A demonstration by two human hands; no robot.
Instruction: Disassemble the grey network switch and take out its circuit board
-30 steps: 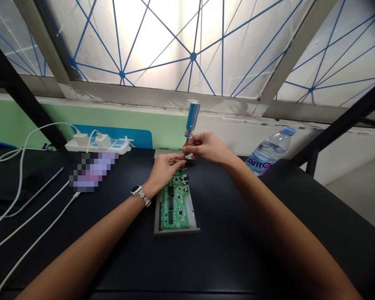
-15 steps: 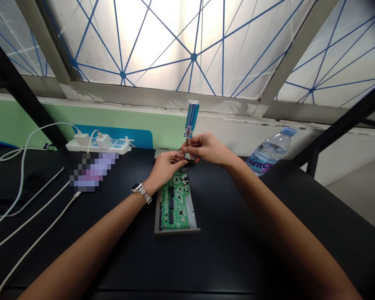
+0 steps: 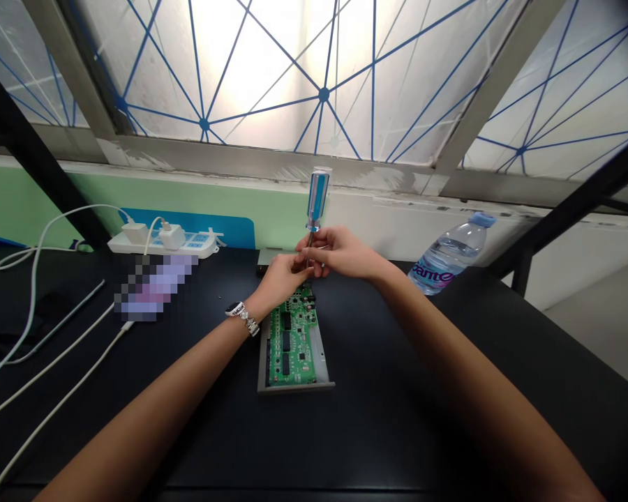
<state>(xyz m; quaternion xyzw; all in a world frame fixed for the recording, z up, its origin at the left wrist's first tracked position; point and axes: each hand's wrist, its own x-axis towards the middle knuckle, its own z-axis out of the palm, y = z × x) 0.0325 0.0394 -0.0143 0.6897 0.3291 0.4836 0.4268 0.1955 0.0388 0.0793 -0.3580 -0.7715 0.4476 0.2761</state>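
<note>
A green circuit board (image 3: 293, 341) lies in a shallow grey metal case (image 3: 325, 352) on the black table. A screwdriver with a clear blue handle (image 3: 317, 199) stands upright over the board's far end. My right hand (image 3: 340, 252) pinches its metal shaft just below the handle. My left hand (image 3: 280, 279), a watch on its wrist, is closed with its fingertips at the shaft's lower end, right beside the right hand. The tip of the screwdriver is hidden behind my fingers.
A water bottle (image 3: 447, 258) lies tilted at the right back of the table. A white power strip (image 3: 162, 240) with plugged chargers sits at the back left, white cables (image 3: 47, 362) trailing over the left side. A grey box (image 3: 269, 258) shows behind my hands.
Both hands and the screwdriver have shifted slightly left and nearer, and the handle now stands more upright. The board has not moved.
</note>
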